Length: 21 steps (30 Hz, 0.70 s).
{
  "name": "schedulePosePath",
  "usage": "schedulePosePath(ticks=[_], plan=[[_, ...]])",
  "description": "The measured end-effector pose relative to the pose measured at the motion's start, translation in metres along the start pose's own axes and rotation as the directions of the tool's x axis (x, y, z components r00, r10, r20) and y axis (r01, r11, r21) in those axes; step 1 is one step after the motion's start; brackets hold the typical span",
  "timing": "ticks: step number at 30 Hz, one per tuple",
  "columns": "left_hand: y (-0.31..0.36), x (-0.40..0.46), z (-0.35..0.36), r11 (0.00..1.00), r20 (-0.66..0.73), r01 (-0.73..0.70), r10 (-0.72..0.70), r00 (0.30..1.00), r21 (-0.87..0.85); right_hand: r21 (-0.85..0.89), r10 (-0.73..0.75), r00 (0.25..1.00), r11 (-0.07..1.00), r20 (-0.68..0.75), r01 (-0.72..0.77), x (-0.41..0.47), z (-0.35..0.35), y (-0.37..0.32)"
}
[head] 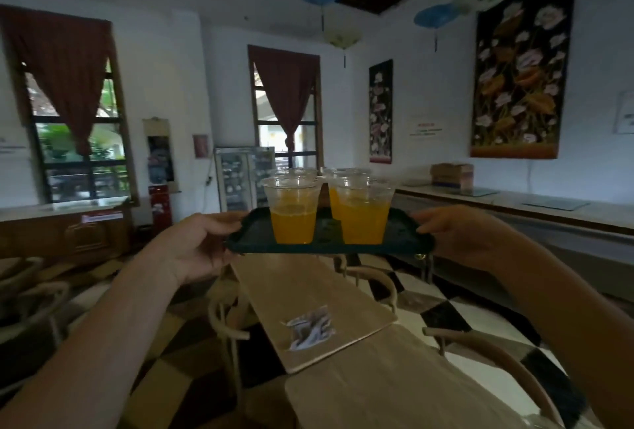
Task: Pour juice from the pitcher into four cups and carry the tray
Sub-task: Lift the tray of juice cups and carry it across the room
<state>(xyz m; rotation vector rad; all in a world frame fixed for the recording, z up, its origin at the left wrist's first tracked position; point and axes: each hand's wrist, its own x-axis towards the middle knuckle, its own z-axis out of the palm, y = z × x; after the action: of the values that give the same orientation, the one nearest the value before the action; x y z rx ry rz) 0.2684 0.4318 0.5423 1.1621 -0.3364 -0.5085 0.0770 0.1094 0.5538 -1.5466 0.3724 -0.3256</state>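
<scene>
A dark green tray [329, 247] is held up in the air in front of me, roughly level. My left hand [202, 243] grips its left end and my right hand [456, 231] grips its right end. On the tray stand clear plastic cups with orange juice: one at the front left [293, 214], one at the front right [365, 216], and behind them two more cups, the right one [334, 198] showing juice, the left one [295, 173] visible only at its rim. No pitcher is in view.
Below the tray runs a light wooden table [308, 294] with a crumpled wrapper [308, 327] on it, and a second table [394, 384] nearer me. Wooden chairs [226, 318] flank both. A counter [514, 209] lines the right wall, a glass fridge [242, 176] stands at the back.
</scene>
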Motion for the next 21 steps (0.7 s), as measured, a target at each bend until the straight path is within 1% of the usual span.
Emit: schedulePosePath(ticks=[2,4,7,11,13,17,21], plan=[[0.011,-0.009,-0.03,1.0,-0.037,0.009,-0.008,0.999,0.007,0.033,0.004,0.999,0.999,0.046,-0.006,0.013,0.033,0.002],[0.021,-0.019,-0.057,0.999,-0.059,0.01,-0.007,0.998,0.051,0.042,0.003,0.997,0.999,0.077,-0.006,0.027,0.064,0.005],[0.033,-0.029,-0.102,0.997,-0.145,-0.021,0.031,0.989,0.073,0.063,0.019,0.992,0.998,0.127,-0.027,0.051,0.106,0.01],[0.044,-0.039,-0.155,0.997,-0.209,-0.019,0.035,0.977,0.081,0.031,0.041,0.968,0.998,0.247,-0.05,0.077,0.16,0.014],[0.048,-0.042,-0.173,0.996,-0.239,-0.029,0.049,0.97,0.088,0.039,0.04,0.949,0.998,0.313,-0.054,0.09,0.184,0.014],[0.055,-0.047,-0.204,0.993,-0.279,-0.05,0.078,0.957,0.106,0.06,0.042,0.937,0.996,0.348,-0.067,0.13,0.226,0.02],[0.063,-0.036,-0.234,0.997,-0.303,-0.056,0.071,0.95,0.057,0.068,0.032,0.916,0.996,0.4,-0.065,0.171,0.263,0.025]])
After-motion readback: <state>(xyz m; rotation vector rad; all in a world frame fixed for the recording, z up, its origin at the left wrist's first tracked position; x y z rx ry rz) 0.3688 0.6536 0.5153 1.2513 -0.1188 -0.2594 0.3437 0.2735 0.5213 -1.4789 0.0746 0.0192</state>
